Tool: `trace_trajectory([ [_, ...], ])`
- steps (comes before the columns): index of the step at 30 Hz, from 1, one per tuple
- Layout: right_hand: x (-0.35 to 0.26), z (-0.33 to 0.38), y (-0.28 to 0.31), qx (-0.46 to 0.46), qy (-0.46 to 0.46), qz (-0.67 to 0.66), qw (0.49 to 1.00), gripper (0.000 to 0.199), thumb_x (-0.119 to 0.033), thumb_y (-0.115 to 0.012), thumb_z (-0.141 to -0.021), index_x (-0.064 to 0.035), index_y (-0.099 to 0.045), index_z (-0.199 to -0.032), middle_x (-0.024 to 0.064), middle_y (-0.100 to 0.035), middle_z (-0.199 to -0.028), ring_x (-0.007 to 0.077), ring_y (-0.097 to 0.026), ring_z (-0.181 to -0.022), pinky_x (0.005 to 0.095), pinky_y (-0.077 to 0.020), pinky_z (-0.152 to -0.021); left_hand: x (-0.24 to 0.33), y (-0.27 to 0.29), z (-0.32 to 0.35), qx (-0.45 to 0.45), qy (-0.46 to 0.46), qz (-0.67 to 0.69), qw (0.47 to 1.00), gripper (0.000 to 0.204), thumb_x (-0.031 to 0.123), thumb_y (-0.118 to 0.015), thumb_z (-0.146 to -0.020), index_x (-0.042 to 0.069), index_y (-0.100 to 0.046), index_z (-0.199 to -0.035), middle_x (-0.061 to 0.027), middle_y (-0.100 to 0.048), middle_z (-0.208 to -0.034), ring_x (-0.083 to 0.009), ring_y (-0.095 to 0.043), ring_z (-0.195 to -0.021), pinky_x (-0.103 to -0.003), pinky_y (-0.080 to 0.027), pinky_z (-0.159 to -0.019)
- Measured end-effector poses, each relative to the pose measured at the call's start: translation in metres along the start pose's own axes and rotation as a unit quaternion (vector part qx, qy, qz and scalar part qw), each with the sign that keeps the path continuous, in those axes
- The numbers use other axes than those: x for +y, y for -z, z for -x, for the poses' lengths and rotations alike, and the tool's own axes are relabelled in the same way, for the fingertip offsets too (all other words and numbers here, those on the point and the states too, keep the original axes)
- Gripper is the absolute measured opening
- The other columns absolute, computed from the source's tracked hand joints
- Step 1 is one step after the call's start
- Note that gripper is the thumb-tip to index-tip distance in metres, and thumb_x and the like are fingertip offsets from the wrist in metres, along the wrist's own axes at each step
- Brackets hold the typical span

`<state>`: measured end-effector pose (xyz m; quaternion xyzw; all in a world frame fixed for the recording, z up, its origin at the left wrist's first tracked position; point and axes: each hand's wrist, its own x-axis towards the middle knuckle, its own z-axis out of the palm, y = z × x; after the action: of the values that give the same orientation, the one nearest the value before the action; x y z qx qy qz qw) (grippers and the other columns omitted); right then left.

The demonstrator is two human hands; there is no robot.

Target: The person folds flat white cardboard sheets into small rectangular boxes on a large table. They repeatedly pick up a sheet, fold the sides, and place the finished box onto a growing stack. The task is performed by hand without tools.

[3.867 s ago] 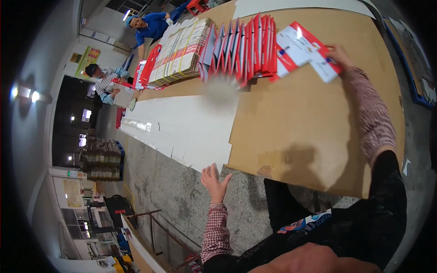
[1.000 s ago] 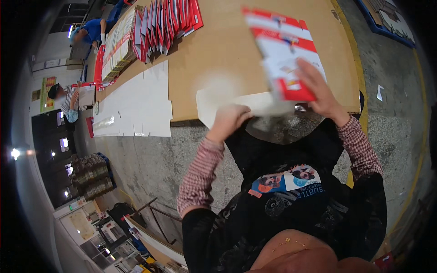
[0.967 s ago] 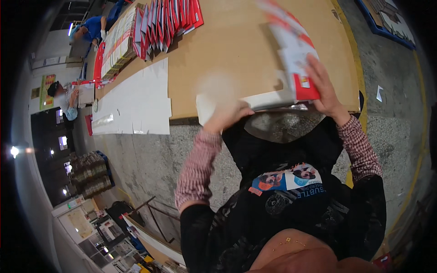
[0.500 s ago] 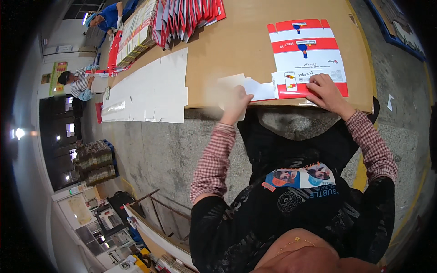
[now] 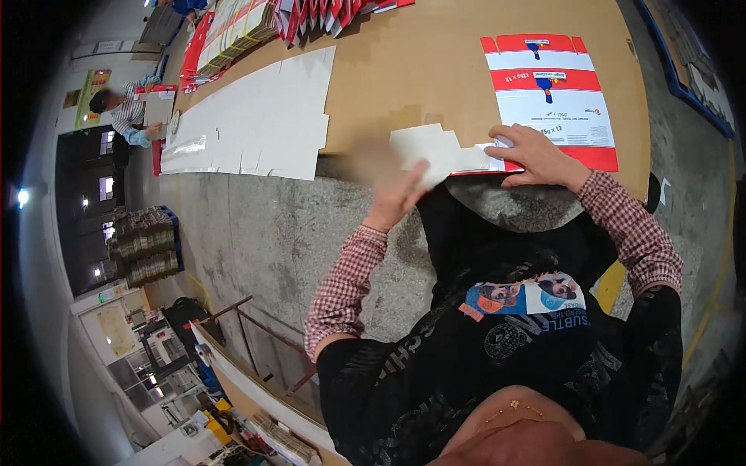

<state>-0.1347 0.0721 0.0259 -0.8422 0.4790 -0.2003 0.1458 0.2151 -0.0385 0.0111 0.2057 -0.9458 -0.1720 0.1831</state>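
Head view: right hand shifted left over carton.

The head-worn left fisheye looks steeply down past the wearer's black shirt, close above the left hand, right hand and cardboard-topped table.

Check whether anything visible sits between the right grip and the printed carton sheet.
Nothing visible does: the right grip is at the lower left of the printed carton sheet, seemingly touching it. White card lies farther left, by the left grip, not between.
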Motion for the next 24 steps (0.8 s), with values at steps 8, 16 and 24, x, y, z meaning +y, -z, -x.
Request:
trace_trajectory([
  [8, 0.004, 0.006, -0.008, 0.019, -0.008, 0.0, 1.0, 0.059, -0.036, -0.082, -0.074, -0.0126, -0.061, -0.124, 0.0131, -0.049, -0.132, 0.0327, -0.055, -0.108, 0.0434, -0.0478, -0.089, 0.043, -0.092, -0.027, 0.485, 0.48, 0.452, 0.574, 0.041, 0.015, -0.074, -0.092, 0.002, -0.053, -0.125, -0.0098, -0.06, -0.116, -0.0181, -0.06, -0.089, -0.031, -0.05, -0.074],
  [16, 0.004, 0.004, 0.001, 0.042, -0.001, -0.054, 0.998, 0.057, -0.027, -0.084, -0.07, -0.0103, -0.062, -0.12, 0.0132, -0.05, -0.126, 0.0313, -0.054, -0.102, 0.0444, -0.047, -0.086, 0.06, -0.069, -0.11, 0.165, 0.049, 0.153, 0.973, 0.061, 0.032, -0.077, -0.087, -0.001, -0.05, -0.131, -0.0219, -0.051, -0.14, -0.0384, -0.049, -0.132, -0.05, -0.039, -0.107],
  [24, 0.003, 0.049, 0.016, 0.14, -0.159, 0.024, 0.977, 0.083, -0.008, -0.085, -0.063, -0.0169, -0.054, -0.14, 0.0141, -0.045, -0.149, 0.0349, -0.043, -0.136, 0.0476, -0.0389, -0.11, 0.051, -0.075, -0.128, -0.046, -0.019, 0.028, 0.998, 0.119, 0.082, -0.053, -0.075, -0.003, -0.025, -0.154, -0.0259, -0.023, -0.161, -0.0447, -0.019, -0.15, -0.065, -0.013, -0.116],
])
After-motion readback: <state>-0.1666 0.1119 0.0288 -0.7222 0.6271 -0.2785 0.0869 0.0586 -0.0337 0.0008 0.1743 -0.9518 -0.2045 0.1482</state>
